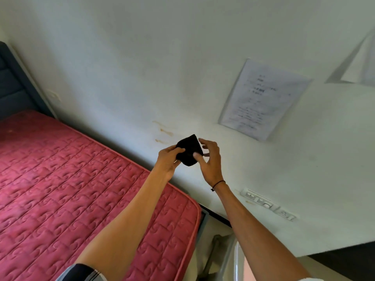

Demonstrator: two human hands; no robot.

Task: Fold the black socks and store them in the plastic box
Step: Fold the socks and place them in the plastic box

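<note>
Mattress (81, 189): red, quilted in a swirl pattern, laid along the white wall (142, 57).
Headboard (12, 84): dark, padded, seen at the far left end.

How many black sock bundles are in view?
1: the black sock bundle, gripped by the left hand, right hand touching it, before the wall; more may lie out of view.

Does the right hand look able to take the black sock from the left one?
Likely yes: the right hand has its thumb on the black sock, fingers spread beside it, nothing between them; the left hand grips the other side.
</note>
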